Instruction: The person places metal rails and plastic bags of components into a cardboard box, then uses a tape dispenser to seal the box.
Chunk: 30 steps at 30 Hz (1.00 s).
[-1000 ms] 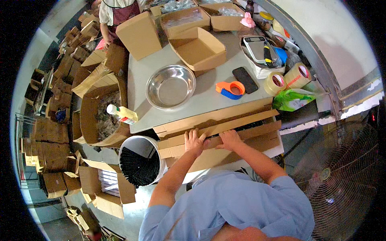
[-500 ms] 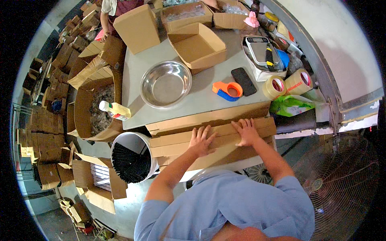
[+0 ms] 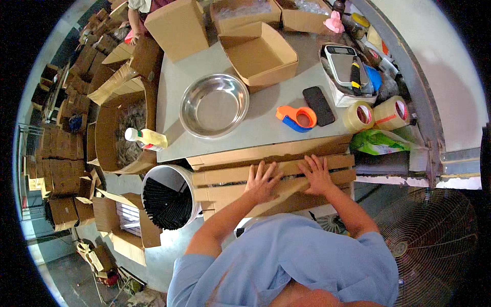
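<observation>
Long cardboard box point(image 3: 225, 194): laid crosswise along the near edge of the tabletop point(image 3: 169, 130), beneath both hands.
Left grip point(image 3: 263, 184): spread, fanned out flat over the flaps near the middle, pinching nothing.
Right grip point(image 3: 317, 179): spread likewise, nearer the right end, reaching over the far flap, pinching nothing.
Far flap point(image 3: 225, 176) and near flap: folded inward, so apparently done that far.
Gap between flaps: left open as a dark slit, visible toward the left end and between the hands; showing too little of the contents to name.
Closure: partial, by judgement; without visible tape across the slit.
Orange-and-blue tape dispenser point(image 3: 292, 123): beyond the box, apart from both hands, untouched.
Clear tape rolls point(image 3: 391, 113): farther right, beside each other.
Steel bowl point(image 3: 214, 107): on the tabletop, left of the dispenser.
White bucket point(image 3: 196, 209): just beside the left end, packed with black rods point(image 3: 166, 204).
</observation>
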{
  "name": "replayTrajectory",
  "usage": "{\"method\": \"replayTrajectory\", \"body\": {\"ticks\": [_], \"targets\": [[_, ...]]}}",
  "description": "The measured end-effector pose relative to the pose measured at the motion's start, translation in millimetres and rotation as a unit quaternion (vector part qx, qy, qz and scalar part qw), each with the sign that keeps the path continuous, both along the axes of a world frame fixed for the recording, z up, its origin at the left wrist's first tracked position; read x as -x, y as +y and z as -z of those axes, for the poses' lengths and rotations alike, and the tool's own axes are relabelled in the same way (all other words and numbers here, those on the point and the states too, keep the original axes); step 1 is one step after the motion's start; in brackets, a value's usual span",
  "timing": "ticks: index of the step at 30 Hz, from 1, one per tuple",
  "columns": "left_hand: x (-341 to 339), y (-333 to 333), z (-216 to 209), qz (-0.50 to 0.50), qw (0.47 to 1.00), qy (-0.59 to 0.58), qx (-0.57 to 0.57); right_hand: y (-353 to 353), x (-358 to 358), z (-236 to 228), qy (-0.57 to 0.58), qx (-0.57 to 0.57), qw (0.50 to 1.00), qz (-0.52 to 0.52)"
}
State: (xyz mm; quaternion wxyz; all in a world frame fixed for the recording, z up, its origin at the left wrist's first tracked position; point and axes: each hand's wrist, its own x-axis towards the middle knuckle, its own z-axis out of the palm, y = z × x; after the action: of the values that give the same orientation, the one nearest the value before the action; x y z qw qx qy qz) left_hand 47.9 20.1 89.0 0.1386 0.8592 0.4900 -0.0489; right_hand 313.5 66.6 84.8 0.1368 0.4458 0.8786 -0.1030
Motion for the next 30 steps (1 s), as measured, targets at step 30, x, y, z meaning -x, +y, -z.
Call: {"method": "replayTrajectory", "body": {"ticks": [30], "targets": [[38.6,10.7,10.7,-0.009,0.996,-0.080,-0.022,-4.8,9.2,-26.9,0.025,-0.022,0.999,0.032]]}}
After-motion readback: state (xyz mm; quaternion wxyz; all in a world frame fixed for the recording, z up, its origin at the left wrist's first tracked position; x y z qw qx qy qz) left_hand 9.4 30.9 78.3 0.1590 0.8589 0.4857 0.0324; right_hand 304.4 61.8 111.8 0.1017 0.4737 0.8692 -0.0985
